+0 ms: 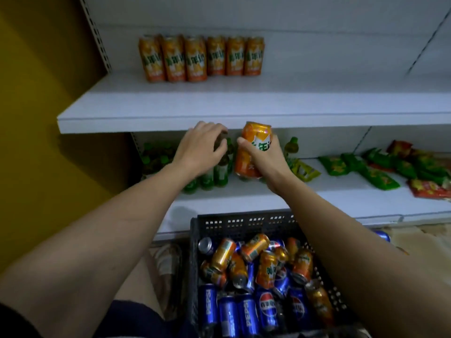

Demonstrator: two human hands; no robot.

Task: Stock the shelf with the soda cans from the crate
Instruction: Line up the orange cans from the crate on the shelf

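Dim, soft, wide-angle edge distortion

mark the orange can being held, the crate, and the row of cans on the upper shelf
orange can (pixel 253 140), head view, upper label above the fingers
crate (pixel 244 222), head view, far wall
row of cans (pixel 195 59), head view, label of the third can from the left

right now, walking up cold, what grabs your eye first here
First the orange soda can gripped in the right hand, raised just below the upper shelf; the left hand beside it is curled over something dark I cannot identify. Next, the neat row of six orange cans at the back of that shelf, and the black crate below, heaped with orange and blue cans.
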